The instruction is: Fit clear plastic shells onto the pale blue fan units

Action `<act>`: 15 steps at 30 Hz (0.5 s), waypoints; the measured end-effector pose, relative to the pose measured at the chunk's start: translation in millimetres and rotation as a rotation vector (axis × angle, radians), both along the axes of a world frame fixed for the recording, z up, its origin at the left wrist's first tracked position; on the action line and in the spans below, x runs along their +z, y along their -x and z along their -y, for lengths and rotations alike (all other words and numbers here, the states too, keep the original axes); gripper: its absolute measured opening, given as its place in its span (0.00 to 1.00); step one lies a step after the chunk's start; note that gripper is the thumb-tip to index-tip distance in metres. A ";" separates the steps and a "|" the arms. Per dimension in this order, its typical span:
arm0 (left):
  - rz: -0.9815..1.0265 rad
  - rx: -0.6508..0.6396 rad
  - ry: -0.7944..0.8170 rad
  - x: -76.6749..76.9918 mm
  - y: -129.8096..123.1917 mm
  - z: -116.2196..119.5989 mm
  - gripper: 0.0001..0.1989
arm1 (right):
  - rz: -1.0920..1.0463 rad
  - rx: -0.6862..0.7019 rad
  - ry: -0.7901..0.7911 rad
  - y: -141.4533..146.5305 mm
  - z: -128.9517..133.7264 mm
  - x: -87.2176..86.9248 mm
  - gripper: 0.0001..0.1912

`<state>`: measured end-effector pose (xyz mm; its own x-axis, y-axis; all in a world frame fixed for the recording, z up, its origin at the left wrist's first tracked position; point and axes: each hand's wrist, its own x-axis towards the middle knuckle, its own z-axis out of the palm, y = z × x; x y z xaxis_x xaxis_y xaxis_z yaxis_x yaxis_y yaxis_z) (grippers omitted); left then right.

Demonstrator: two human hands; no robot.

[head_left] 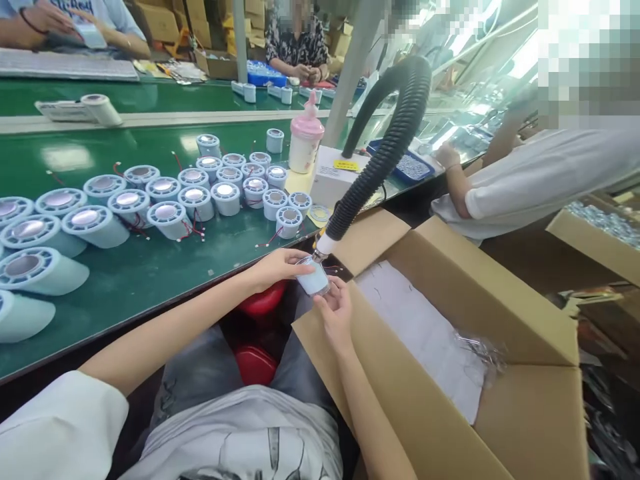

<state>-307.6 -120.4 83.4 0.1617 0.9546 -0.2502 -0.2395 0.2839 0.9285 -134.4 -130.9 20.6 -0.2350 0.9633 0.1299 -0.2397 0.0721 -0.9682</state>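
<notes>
My left hand (284,267) is closed on the upper side of a light blue cylindrical housing (314,280), its thumb across the surface. Lower down, my right hand (336,310) grips the same housing near its bottom rim, which looks clear. The housing is tilted under the tip of a black corrugated hose (373,150) that ends in a white collar and metal nozzle (320,253). The nozzle meets or nearly meets its top edge; I cannot tell which. Thin dark red wires show just behind the housing.
Rows of similar light blue housings (167,217) with red wires cover the green bench (150,273) on the left. A pink-lidded bottle (305,137) stands beside a white machine box (333,175). At right sits an open carton (530,413). Co-workers sit opposite and at right.
</notes>
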 end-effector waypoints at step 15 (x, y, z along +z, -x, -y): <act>-0.052 -0.007 -0.059 7.8 20.0 29.3 0.31 | 0.031 0.184 -0.114 -6.2 -2.9 20.1 0.23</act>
<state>-327.6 -149.7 91.2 0.1567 0.9668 -0.2019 -0.1883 0.2299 0.9548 -128.2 -128.0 40.8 -0.4106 0.8836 0.2252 -0.2291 0.1390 -0.9634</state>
